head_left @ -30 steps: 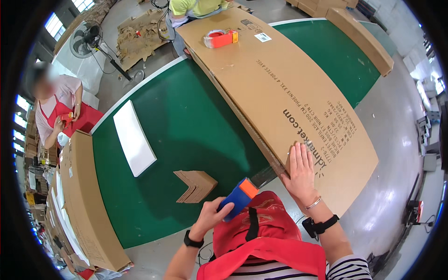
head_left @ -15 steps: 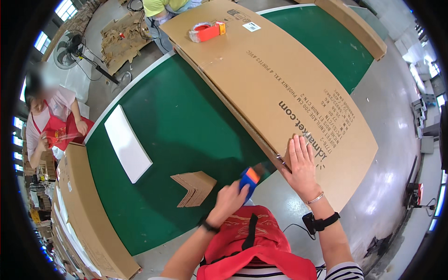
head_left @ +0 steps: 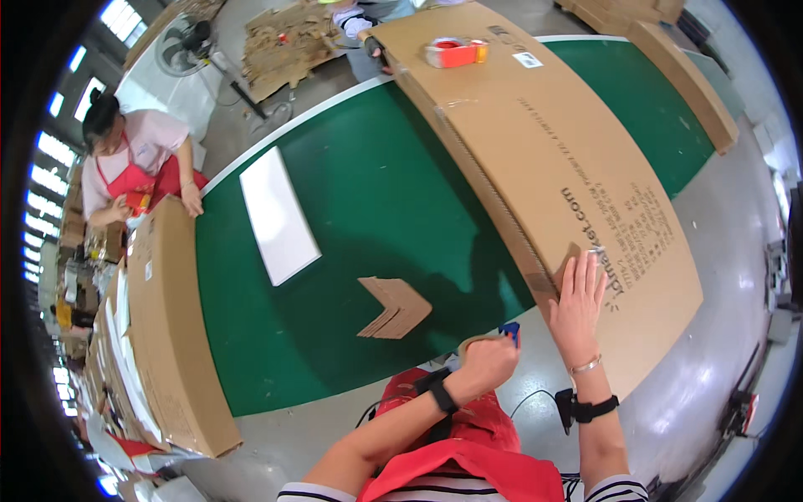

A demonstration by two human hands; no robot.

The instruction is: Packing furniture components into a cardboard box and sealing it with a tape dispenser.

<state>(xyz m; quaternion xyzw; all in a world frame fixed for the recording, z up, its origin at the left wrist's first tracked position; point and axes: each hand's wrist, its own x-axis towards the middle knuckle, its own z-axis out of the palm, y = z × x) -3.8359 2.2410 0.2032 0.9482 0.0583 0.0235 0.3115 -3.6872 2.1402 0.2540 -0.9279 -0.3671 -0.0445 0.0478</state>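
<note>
A long flat cardboard box (head_left: 552,159) lies across the green table (head_left: 368,209). My right hand (head_left: 577,305) presses flat on the box's near end, fingers spread. My left hand (head_left: 487,364) grips a blue tape dispenser (head_left: 510,333) just below the box's near left corner, beside the table's edge. A strip of clear tape runs along the box's side there. A stack of brown cardboard corner pieces (head_left: 395,308) lies on the table left of my left hand.
A white flat panel (head_left: 278,224) lies on the table. An orange tape dispenser (head_left: 452,53) sits on the box's far end. Another long box (head_left: 167,326) lies at left, with a person in a red apron (head_left: 134,167) beside it. Another person's hands (head_left: 368,38) are at the far end.
My left hand has carried the blue tape dispenser rightward and up to the box's near corner. My right hand has stayed pressed on the box.
</note>
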